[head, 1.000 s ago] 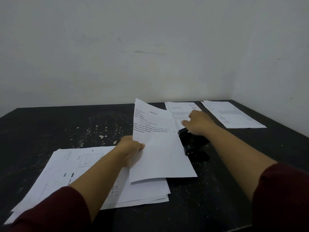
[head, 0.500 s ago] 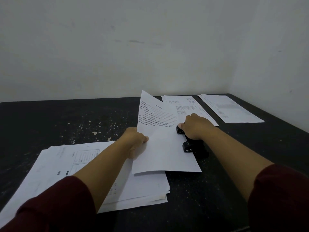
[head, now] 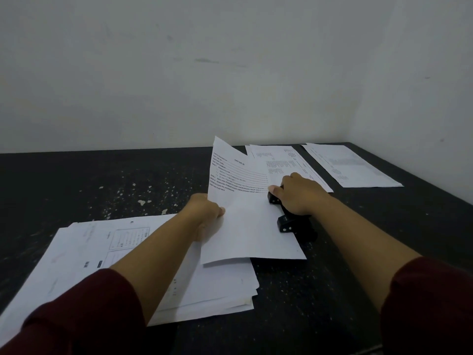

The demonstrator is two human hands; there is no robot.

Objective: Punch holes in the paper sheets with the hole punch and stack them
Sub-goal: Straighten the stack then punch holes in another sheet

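Nearest the camera, to the near left of the hole punch [head: 291,221], lies a loose pile of sheets [head: 107,254], fanned at its corners. One small dark dot near its far edge may be a punched hole, though the dim light leaves that unsure, so I cannot tell whether this pile is waiting or finished.

Just left of the punch, the left hand [head: 204,213] pinches the left edge of 1 printed sheet [head: 245,219] between thumb and fingers, its far corner lifted off the surface. The sheet's right edge sits in the slot of the punch. The right hand [head: 299,194] is curled over the top of the punch, palm down on its lever. This looks like the punching step for this sheet; whether the holes are cut yet is hidden under the hand.

Beyond the punch lies a single page [head: 284,162], and further to the far right of it another page [head: 350,166], both flat and apart from each other. Nothing shows them as punched. Stacking seems still to be done.

The surface [head: 307,303] is black, scuffed with pale flecks, thickest to the far left of the punch. It is set in a corner of bare, pale walls [head: 230,73].
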